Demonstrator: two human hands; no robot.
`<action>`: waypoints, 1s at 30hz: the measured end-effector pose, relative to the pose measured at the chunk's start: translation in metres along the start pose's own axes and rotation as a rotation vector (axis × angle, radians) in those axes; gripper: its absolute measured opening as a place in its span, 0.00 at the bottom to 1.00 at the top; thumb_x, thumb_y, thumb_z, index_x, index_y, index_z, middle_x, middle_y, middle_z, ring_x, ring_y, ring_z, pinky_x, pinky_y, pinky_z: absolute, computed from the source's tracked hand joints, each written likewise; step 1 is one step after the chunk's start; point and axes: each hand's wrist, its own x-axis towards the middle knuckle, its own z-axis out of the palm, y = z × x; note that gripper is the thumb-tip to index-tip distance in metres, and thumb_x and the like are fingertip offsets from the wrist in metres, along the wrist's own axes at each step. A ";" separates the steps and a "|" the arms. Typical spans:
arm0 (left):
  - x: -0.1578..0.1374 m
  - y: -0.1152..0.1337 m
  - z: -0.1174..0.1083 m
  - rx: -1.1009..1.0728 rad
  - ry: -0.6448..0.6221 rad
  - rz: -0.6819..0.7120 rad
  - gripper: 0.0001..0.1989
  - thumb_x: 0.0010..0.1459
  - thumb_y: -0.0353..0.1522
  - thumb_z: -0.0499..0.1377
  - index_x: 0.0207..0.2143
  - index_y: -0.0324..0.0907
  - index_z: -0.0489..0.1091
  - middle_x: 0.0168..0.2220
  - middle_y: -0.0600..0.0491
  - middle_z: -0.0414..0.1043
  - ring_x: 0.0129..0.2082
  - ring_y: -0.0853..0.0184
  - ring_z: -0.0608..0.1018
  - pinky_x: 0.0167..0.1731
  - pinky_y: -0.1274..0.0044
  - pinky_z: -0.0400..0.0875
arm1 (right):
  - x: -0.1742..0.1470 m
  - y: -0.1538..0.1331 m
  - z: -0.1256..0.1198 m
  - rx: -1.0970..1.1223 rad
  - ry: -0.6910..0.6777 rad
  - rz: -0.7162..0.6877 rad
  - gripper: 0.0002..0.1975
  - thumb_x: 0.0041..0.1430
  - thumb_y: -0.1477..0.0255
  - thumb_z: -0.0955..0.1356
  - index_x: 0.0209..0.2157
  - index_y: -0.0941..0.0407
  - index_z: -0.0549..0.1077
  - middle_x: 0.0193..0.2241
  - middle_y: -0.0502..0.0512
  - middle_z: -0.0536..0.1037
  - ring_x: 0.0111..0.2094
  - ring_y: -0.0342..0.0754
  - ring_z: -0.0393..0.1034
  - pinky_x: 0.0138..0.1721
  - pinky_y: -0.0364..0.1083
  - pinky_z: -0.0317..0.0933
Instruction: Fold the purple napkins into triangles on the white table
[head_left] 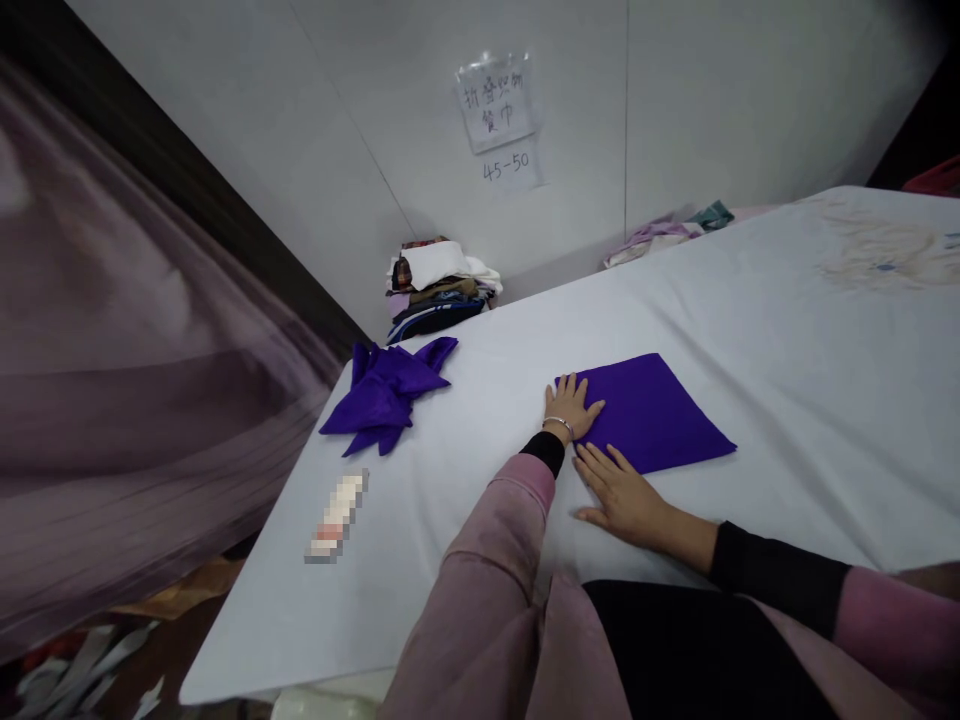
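White bench [450,560] carries a purple cloth [652,415], probably light and soft, best taken by its right corner [727,446]; left hand [570,406] and right hand [624,495] lie flat, grip apart.

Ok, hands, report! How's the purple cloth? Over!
Left hand on purple cloth, left edge. Right hand at near edge. Cloth lies flat. Purple bundle apart, at left.

Dusty-pink sleeves [487,550], black cuffs [780,578], thin silver bracelet [559,422], black clothing [697,650]

Table [435,490], across the frame's middle.
Cloth [652,420] lay on it, right of centre; bundle [386,390], left; fabric stack [439,290] sat behind bundle.
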 end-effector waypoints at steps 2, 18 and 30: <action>-0.001 0.000 0.000 -0.002 0.001 -0.001 0.38 0.60 0.54 0.33 0.66 0.44 0.46 0.69 0.50 0.39 0.67 0.58 0.42 0.63 0.57 0.39 | -0.005 0.000 0.000 0.020 -0.024 -0.008 0.39 0.61 0.49 0.57 0.63 0.63 0.56 0.62 0.69 0.56 0.64 0.60 0.47 0.61 0.61 0.42; 0.002 -0.004 0.002 -0.033 -0.014 0.008 0.40 0.57 0.57 0.31 0.65 0.46 0.46 0.69 0.51 0.39 0.68 0.58 0.42 0.63 0.56 0.39 | -0.039 -0.001 0.000 0.032 -0.042 -0.113 0.37 0.60 0.52 0.61 0.64 0.60 0.54 0.63 0.66 0.56 0.63 0.58 0.49 0.60 0.60 0.47; 0.049 -0.026 -0.007 -0.040 -0.016 -0.114 0.41 0.56 0.58 0.32 0.65 0.48 0.46 0.69 0.54 0.36 0.68 0.57 0.38 0.63 0.55 0.34 | -0.040 0.000 0.002 0.019 -0.026 -0.140 0.39 0.57 0.54 0.64 0.64 0.60 0.53 0.63 0.66 0.56 0.62 0.59 0.51 0.58 0.60 0.51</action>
